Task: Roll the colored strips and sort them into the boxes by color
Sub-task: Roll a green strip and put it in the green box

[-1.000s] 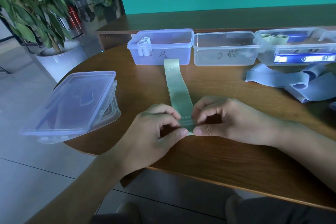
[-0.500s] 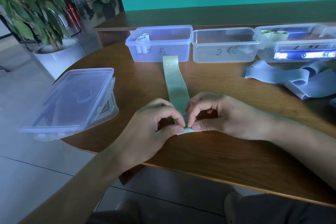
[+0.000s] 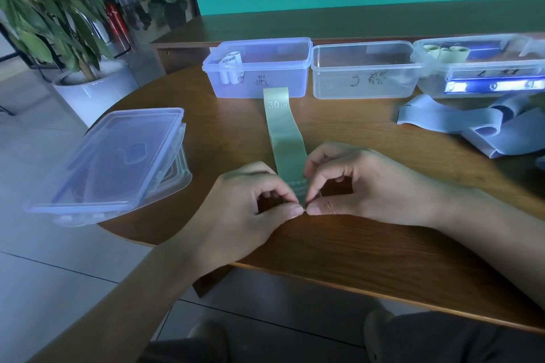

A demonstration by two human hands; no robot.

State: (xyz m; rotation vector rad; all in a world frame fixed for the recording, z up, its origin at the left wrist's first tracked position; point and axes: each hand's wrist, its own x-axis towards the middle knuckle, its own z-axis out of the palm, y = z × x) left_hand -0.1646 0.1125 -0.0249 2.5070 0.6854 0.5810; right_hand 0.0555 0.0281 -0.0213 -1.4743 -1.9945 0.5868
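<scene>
- The left hand (image 3: pixel 250 209) and the right hand (image 3: pixel 362 186) meet thumb tip to thumb tip at the near end of a pale green strip (image 3: pixel 284 138); each pinches that end between thumb and curled forefinger, low over the wooden surface (image 3: pixel 368 250).
- From the pinch the strip runs flat away from both hands, and its far end touches the front wall of the left box (image 3: pixel 259 68). White print near that far end reads "30 LB".
- Beyond the hands three clear plastic boxes stand in a row. The left box holds a few pale rolled strips (image 3: pixel 230 66) in its left corner and bears dark handwriting on its front that I cannot read.
- The middle box (image 3: pixel 364 69), straight beyond the right hand, also carries handwritten marks, not legible.
- The right box (image 3: pixel 483 68), far to the right of the right hand, holds greenish rolls (image 3: pixel 442 51) and something blue; the writing on its front is blurred.
- To the right of the right hand and farther away, loose blue-grey strips (image 3: pixel 477 124) lie in a heap in front of the right box.
- To the left of the left hand a lidded clear container (image 3: pixel 112 162) sits tilted at the edge of the surface.
- A potted plant (image 3: pixel 59 23) stands on the floor beyond it.
</scene>
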